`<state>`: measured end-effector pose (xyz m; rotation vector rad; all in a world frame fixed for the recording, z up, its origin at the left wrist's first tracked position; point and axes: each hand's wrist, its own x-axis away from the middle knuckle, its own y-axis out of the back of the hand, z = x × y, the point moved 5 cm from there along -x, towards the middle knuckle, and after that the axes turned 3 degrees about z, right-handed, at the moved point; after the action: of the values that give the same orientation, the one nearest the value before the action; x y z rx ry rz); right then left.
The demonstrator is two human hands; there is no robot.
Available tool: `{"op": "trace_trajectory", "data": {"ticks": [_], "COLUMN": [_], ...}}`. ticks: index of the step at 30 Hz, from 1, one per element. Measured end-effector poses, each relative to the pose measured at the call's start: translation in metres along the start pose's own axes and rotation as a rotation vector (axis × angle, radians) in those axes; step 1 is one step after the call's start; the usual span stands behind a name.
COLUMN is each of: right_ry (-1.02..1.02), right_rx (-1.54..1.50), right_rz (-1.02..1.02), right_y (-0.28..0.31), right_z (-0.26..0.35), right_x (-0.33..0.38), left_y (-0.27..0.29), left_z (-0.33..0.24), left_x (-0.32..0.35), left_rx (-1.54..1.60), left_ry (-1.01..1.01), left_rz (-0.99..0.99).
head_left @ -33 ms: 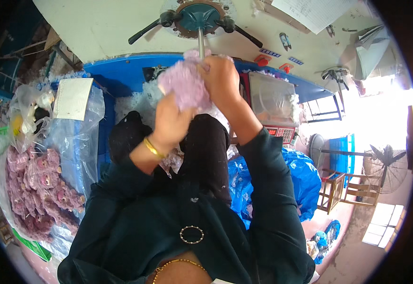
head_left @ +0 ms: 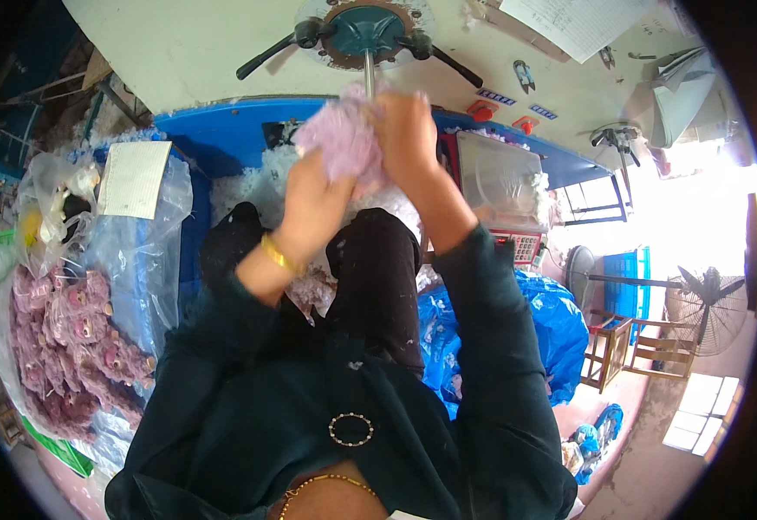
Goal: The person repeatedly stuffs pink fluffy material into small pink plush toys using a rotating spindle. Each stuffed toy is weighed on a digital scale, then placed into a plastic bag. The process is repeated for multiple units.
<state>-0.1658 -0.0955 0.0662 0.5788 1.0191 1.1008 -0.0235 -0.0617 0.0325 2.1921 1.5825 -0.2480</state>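
Note:
A fluffy pink plush toy piece (head_left: 341,139) is held between my hands, at the end of a thin metal tube (head_left: 369,74) that sticks out of a green round fitting (head_left: 365,36). Its upper part surrounds or presses against the tube tip; the exact join is hidden. My left hand (head_left: 316,201) is closed on the lower left side of the plush. Higher up, beside the tube, my right hand (head_left: 404,128) grips it with curled fingers, a little blurred.
Left stands a plastic-lined bin holding several pink plush toys (head_left: 75,347), with a paper pad (head_left: 134,179) on its edge. White stuffing (head_left: 261,191) lies below the bench. A scale (head_left: 500,182) and blue bag (head_left: 534,334) are right; snips (head_left: 524,76) rest on the bench.
Both hands have shifted slightly, the right one up toward the tube and the left one a little upward. The plush moves with them, still held by both.

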Motion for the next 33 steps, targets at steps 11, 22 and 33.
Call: {"op": "trace_trajectory", "data": {"ticks": [11,22,33], "right_ry": [-0.032,0.366,0.171], "right_rx": [-0.394,-0.488,-0.39], "right_rz": [0.038,-0.128,-0.102], "right_y": [-0.005,-0.012,-0.003], "right_z": [-0.007,-0.021,-0.004], "right_x": [0.016,-0.016,-0.01], "left_y": [-0.02,-0.027,-0.015], "left_z": [0.007,0.022,0.002], "left_x": [0.029,-0.008,0.002], "left_rx": [1.458,0.185,0.839], "left_ry": [0.547,0.157,0.386], "left_rz": [0.156,0.002,0.19]}}
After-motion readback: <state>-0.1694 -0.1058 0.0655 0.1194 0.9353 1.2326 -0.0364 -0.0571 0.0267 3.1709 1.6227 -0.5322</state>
